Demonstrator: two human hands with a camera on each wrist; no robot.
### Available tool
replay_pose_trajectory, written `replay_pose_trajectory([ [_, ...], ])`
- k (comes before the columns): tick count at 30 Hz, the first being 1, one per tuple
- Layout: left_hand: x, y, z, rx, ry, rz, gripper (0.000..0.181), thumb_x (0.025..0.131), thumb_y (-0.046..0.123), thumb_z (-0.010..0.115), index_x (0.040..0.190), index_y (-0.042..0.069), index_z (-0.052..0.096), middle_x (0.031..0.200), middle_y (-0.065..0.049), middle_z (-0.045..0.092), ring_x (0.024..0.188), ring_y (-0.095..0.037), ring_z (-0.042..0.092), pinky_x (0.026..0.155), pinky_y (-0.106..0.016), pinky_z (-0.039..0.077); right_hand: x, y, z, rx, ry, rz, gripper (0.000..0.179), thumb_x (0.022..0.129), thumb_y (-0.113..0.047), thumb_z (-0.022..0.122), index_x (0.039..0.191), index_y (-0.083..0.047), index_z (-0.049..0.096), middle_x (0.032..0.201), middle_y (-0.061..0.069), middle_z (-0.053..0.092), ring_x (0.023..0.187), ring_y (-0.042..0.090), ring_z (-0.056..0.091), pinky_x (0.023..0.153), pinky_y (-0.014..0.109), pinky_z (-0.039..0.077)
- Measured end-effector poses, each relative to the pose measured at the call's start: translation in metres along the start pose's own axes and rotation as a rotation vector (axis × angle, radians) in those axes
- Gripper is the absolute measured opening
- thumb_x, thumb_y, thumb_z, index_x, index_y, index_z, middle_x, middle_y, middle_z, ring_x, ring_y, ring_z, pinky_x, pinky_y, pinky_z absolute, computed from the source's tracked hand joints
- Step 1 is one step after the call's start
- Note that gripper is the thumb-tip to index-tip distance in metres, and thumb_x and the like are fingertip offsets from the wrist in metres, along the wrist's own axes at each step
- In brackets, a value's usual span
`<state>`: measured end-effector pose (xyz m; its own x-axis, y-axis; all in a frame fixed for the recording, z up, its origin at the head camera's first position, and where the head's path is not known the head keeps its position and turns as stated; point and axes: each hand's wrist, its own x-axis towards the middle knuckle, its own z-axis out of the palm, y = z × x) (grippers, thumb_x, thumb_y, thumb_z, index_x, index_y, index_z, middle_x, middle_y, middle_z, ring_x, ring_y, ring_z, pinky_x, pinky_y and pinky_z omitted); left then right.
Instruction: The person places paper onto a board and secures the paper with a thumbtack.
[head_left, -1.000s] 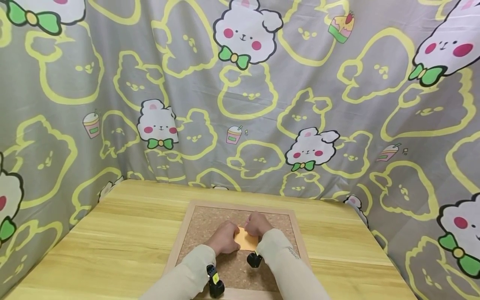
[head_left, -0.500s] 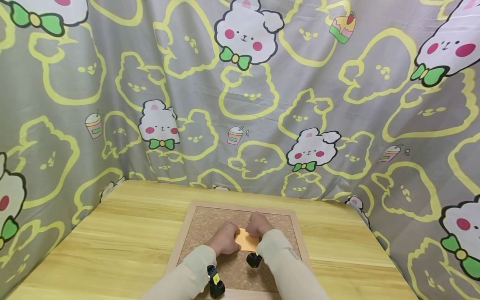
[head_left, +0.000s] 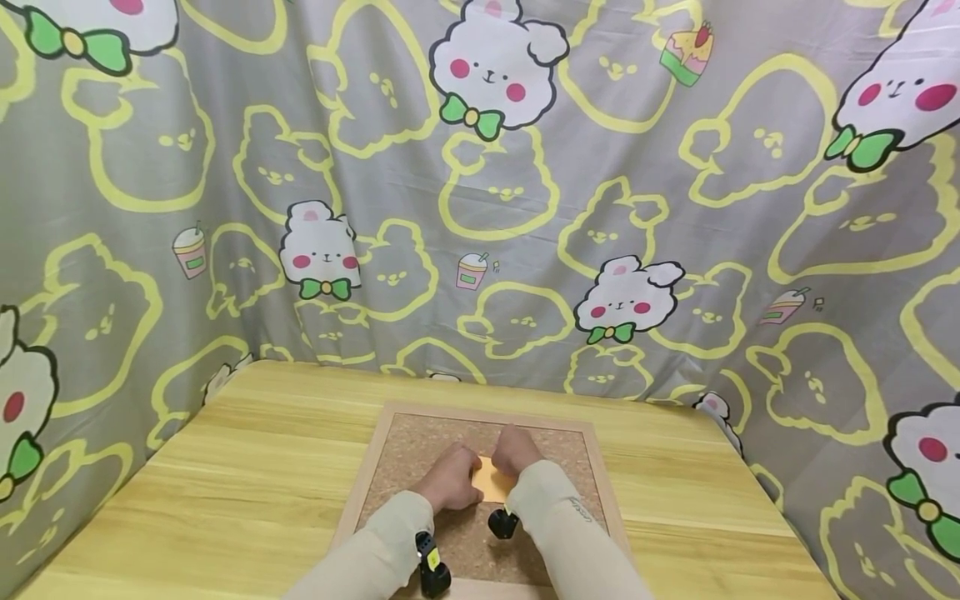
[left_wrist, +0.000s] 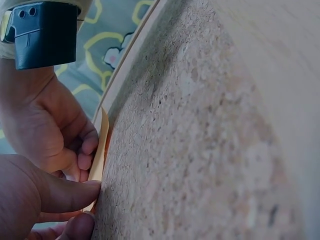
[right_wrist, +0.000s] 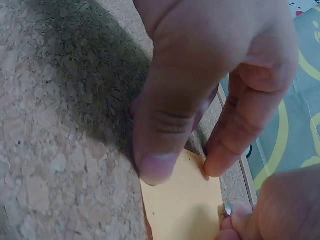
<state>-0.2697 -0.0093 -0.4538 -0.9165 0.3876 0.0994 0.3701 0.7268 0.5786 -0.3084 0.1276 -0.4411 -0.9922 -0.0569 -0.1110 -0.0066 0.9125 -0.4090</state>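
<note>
An orange sticky note [head_left: 492, 483] lies on a cork board [head_left: 420, 429] with a light wooden frame. My left hand [head_left: 450, 477] rests at the note's left side. In the right wrist view its thumb [right_wrist: 157, 167] presses near one corner and a straight finger [right_wrist: 217, 162] touches another. By the note's far right part, my right hand [head_left: 517, 450] has its fingers curled in. Between its fingertips shows a small shiny thing like a thumbtack [right_wrist: 228, 208], mostly hidden. In the left wrist view one end of the note [left_wrist: 103, 120] stands up off the cork.
The board lies on a yellow wood-grain table [head_left: 247, 467]. A grey curtain [head_left: 405, 192] with rabbit and yellow outline prints hangs behind and at both sides. Black wrist cameras [head_left: 432, 567] sit on both sleeves, low over the board.
The right wrist has turned a little, its camera shifting slightly left, while the right fingers stay at the note. The left hand and the note keep their places.
</note>
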Motion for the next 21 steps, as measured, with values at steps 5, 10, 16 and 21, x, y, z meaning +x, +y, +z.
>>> replay_pose_trajectory([
  [5, -0.0014, 0.0023, -0.0009, -0.033, -0.015, -0.038, 0.035, 0.070, 0.005, 0.084, 0.098, -0.009, 0.067, 0.099, -0.009, 0.055, 0.091, -0.024, 0.053, 0.081, -0.037, 0.048, -0.0014, -0.0024, -0.0024, 0.002, -0.013, 0.018, 0.020, 0.081, 0.008, 0.061, 0.064, -0.002, 0.057, 0.057, 0.005, 0.043, 0.049, 0.015, 0.036, 0.044, 0.025, 0.029],
  [10, -0.0019, 0.0026, -0.0014, -0.030, -0.022, -0.041, 0.036, 0.070, 0.004, 0.083, 0.098, -0.009, 0.067, 0.098, -0.009, 0.055, 0.090, -0.024, 0.052, 0.081, -0.037, 0.048, -0.0001, -0.0035, -0.0030, -0.014, -0.017, 0.003, 0.021, 0.080, 0.007, 0.062, 0.063, -0.002, 0.056, 0.059, 0.006, 0.044, 0.050, 0.016, 0.034, 0.044, 0.026, 0.026],
  [16, -0.0028, 0.0021, -0.0013, -0.047, -0.019, -0.054, 0.036, 0.070, 0.004, 0.083, 0.098, -0.009, 0.066, 0.099, -0.010, 0.054, 0.088, -0.023, 0.051, 0.079, -0.037, 0.048, 0.0002, -0.0053, 0.0012, 0.001, -0.007, -0.019, 0.017, 0.079, 0.007, 0.064, 0.065, -0.001, 0.059, 0.060, 0.006, 0.047, 0.050, 0.015, 0.036, 0.044, 0.025, 0.028],
  [21, -0.0015, 0.0013, -0.0004, -0.050, -0.014, -0.046, 0.035, 0.070, 0.004, 0.083, 0.097, -0.010, 0.066, 0.099, -0.009, 0.053, 0.086, -0.021, 0.049, 0.076, -0.034, 0.048, 0.0009, -0.0083, 0.0019, -0.019, 0.003, -0.012, 0.008, 0.078, 0.008, 0.065, 0.073, 0.002, 0.064, 0.066, 0.008, 0.052, 0.055, 0.018, 0.040, 0.047, 0.027, 0.033],
])
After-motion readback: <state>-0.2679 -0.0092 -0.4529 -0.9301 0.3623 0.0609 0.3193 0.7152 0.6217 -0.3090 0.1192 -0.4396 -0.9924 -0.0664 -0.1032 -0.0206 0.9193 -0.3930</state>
